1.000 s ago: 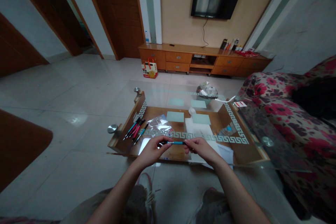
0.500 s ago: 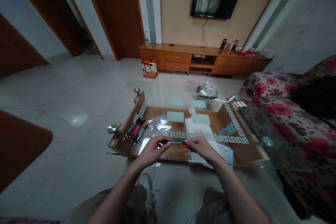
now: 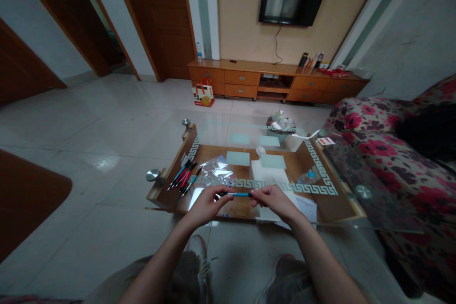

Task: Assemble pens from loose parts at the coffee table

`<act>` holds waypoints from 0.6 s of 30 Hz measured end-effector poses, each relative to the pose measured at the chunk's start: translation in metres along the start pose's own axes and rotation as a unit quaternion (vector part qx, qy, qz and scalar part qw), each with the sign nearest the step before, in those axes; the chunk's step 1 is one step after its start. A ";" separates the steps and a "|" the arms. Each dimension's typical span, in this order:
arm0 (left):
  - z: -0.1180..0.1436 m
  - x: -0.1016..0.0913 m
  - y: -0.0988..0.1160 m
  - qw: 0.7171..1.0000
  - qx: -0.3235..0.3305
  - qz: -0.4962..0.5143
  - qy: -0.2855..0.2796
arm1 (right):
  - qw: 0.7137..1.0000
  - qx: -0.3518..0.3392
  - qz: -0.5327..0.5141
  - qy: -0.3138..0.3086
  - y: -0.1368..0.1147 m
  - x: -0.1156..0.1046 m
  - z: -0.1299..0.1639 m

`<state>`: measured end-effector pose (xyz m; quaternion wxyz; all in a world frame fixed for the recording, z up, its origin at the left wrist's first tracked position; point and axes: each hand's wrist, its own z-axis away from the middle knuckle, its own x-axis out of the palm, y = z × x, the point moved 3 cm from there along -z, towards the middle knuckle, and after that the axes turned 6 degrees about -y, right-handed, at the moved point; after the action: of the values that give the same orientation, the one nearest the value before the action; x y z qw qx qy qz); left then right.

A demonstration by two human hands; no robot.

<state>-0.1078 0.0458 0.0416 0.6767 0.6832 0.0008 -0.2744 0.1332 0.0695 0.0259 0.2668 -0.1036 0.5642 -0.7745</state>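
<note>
Both hands hold one blue pen [image 3: 238, 194] level above the near edge of the glass table [image 3: 322, 178]; the left hand [image 3: 205, 203] pinches the dark end between thumb and fingertips, the right hand [image 3: 272, 199] closes its fingers round the other end. Set against the pictures from a second ago, almost nothing has shifted: the pen sits at the same height and the same angle, and the hands have drawn only a shade closer together along it; I judge this a steady working of the pen's two ends rather than a carry or a put-down, though whether it is being twisted or pressed is too small to tell. To the left on the table lies a small bunch of pens [image 3: 184, 175], blue and red, with a clear plastic bag [image 3: 218, 169] just beside them; white papers [image 3: 271, 176] lie under the right hand.
</note>
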 end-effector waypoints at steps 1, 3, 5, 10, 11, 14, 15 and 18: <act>0.000 0.000 0.001 1.000 -0.001 -0.002 -0.001 | 1.000 0.004 -0.010 -0.001 0.000 0.000 0.000; 0.000 -0.001 0.002 1.000 -0.001 -0.002 -0.003 | 1.000 0.008 -0.029 -0.005 0.000 0.001 0.000; 0.000 -0.002 0.004 1.000 0.003 -0.004 -0.007 | 0.999 0.008 -0.037 -0.007 -0.002 0.001 0.000; 0.000 -0.004 0.008 1.000 0.013 -0.022 -0.008 | 1.000 0.007 -0.004 0.000 -0.007 -0.002 0.004; 0.000 -0.004 0.009 1.000 0.012 -0.025 -0.008 | 1.000 0.007 0.003 0.002 -0.007 -0.004 0.005; 0.000 -0.004 0.009 1.000 0.013 -0.028 -0.007 | 1.000 0.006 0.011 0.007 -0.006 -0.007 0.004; 0.000 -0.004 0.009 0.999 0.015 -0.028 -0.008 | 1.000 0.006 0.010 0.007 -0.006 -0.007 0.004; -0.001 -0.004 0.009 0.999 0.021 -0.023 -0.008 | 1.000 0.005 0.005 0.010 -0.007 -0.008 0.005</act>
<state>-0.1071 0.0472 0.0515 0.6561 0.6945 0.0052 -0.2954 0.1399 0.0715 0.0352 0.2654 -0.0914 0.5637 -0.7768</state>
